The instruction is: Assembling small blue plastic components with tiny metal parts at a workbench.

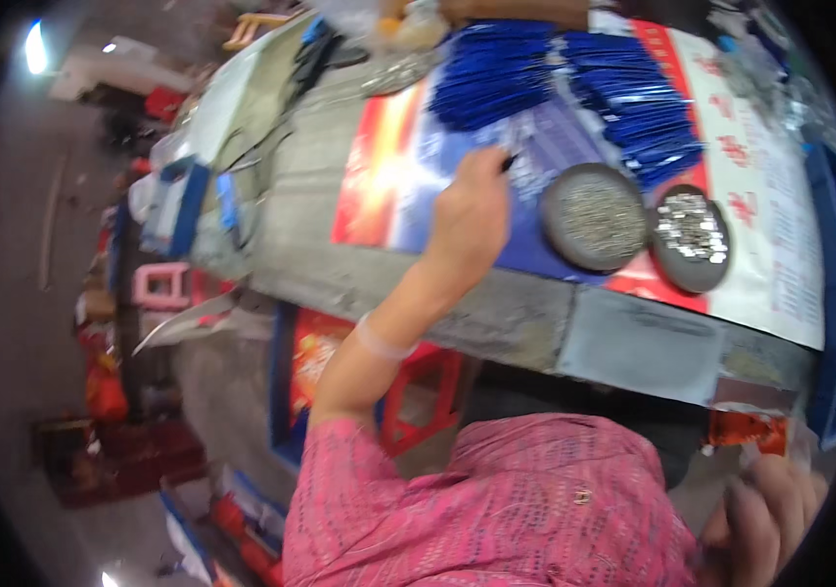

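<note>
My left hand (472,210) is closed above the printed sheet on the table, with a small dark tip showing at its fingers; what it grips is too blurred to name. To its right stand a round dark dish (594,217) full of tiny metal pieces and a second dark dish (691,238) of shiny silver pieces. Two fanned piles of blue glossy strips, a left pile (492,76) and a right pile (633,103), lie beyond the hand. Down at the lower right, my right hand (770,519) is blurred with curled fingers, and anything inside them is hidden.
A blue bin (175,210) sits at the table's left end, near a pink stool (160,285). Under the table edge stands a red stool (428,396). Another blue bin (834,293) borders the right end. An orange-red bag (750,428) hangs near my right hand.
</note>
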The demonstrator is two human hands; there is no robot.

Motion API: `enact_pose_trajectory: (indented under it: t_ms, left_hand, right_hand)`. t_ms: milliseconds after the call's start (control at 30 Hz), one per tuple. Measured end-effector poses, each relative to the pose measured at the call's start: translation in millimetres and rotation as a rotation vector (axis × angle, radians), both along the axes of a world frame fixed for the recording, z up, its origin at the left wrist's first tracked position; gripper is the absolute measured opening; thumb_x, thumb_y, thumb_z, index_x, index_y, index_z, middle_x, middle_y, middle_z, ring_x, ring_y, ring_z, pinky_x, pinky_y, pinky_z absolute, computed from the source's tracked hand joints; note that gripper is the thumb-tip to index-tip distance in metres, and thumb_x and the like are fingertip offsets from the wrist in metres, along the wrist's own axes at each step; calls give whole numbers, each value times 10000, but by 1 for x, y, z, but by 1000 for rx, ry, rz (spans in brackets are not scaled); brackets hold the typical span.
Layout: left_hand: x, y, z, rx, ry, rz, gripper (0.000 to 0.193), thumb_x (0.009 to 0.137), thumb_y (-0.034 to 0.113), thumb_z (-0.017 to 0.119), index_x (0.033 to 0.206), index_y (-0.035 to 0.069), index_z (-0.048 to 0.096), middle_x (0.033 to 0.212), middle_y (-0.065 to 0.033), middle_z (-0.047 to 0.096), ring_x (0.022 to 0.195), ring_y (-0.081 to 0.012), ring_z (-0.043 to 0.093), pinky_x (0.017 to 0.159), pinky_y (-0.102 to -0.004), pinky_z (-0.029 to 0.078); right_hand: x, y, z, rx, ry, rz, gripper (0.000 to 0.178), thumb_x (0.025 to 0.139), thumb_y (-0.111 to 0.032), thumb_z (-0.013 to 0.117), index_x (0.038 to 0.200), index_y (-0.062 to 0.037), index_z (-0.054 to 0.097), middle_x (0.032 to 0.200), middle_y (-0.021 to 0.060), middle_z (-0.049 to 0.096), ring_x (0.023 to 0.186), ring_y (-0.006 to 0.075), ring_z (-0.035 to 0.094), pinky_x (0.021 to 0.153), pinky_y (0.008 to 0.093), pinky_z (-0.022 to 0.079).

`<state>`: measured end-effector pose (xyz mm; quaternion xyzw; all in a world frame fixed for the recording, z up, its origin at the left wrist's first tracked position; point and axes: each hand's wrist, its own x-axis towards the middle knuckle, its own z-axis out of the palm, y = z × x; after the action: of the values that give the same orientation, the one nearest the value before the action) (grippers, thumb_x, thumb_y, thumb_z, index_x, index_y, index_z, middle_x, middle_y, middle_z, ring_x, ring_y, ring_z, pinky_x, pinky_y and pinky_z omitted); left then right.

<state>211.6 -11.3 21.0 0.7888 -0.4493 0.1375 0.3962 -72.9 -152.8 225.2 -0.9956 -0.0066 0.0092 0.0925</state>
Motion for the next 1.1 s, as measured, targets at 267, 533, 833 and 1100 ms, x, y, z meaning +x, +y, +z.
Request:
enact_pose_trajectory:
  t_ms: [267,533,833,1100]
  left_hand:
    - [-107,49,-1,-135,907,-117,211,892,-33,492,1100,-26,462,885,-79,563,773,-112,571,716,-227,473]
    - [-146,26,-5,-201,1309,-286,193,900,-2,512,1089,-19,478,852,-59,582,713,-80,567,650,-202,475]
    - [-161,23,-6,-232,1408,-384,198,907,13,504,1102,-3,480,871,-66,592,687,-63,549,612,-181,443]
    - [-157,39,-8,-285,1374,-331,212,911,28,511,1119,-5,487,886,-64,589,692,-59,538,610,-180,441]
  right_hand:
    - [63,-96,-158,405,-267,-337,157,785,-42,617,926,11,575,867,135,569,804,307,565,722,372,442]
    - [111,-86,-170,321,-98,-90,188,791,-83,605,966,-29,564,950,134,552,910,308,531,774,383,410]
    - [166,-55,-201,-5,-245,181,99,762,-98,583,820,-55,515,795,99,519,779,268,539,704,382,371]
    - [177,-49,-200,55,-178,163,82,786,-85,576,797,-39,509,762,120,541,747,303,549,689,388,369]
